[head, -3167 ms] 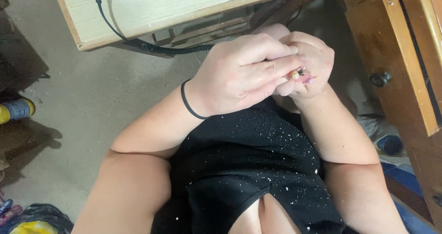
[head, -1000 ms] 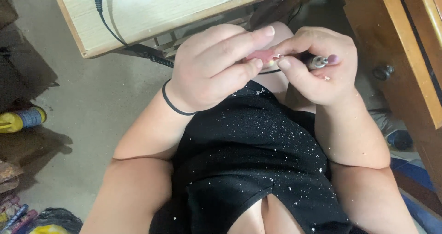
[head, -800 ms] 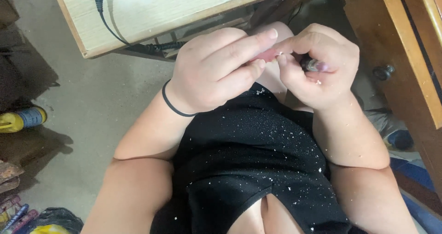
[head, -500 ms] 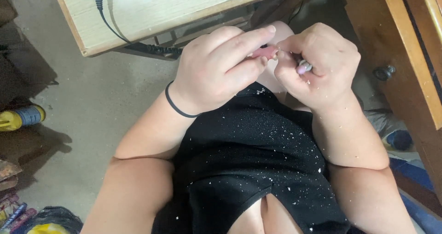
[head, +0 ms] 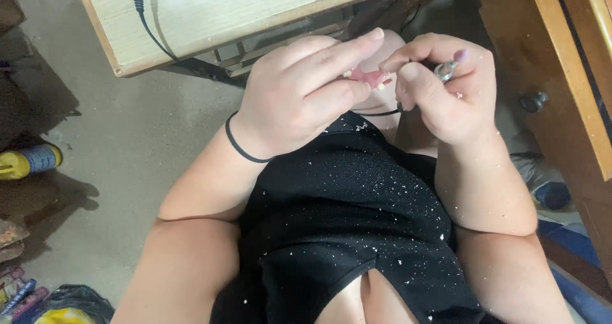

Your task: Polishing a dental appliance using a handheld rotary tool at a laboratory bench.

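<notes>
My left hand (head: 299, 94) is closed around a small pink piece with pale tooth-like bits (head: 370, 77), pinched between thumb and fingers. A black band circles that wrist. Just to the right, my right hand (head: 449, 91) grips a thin metal tool (head: 445, 72) whose silvery end shows between the fingers, close to the pink piece. Both hands hover over my lap, which is covered by a black garment (head: 347, 215) dusted with white flecks.
A pale wooden table (head: 210, 14) with a black cable (head: 143, 11) lies ahead. Wooden furniture with a round knob (head: 534, 101) stands at the right. A yellow and blue bottle (head: 29, 160) lies on the concrete floor at left.
My hands have turned slightly apart, so the pink piece and the tool's metal end show more clearly. The view has shifted a little.
</notes>
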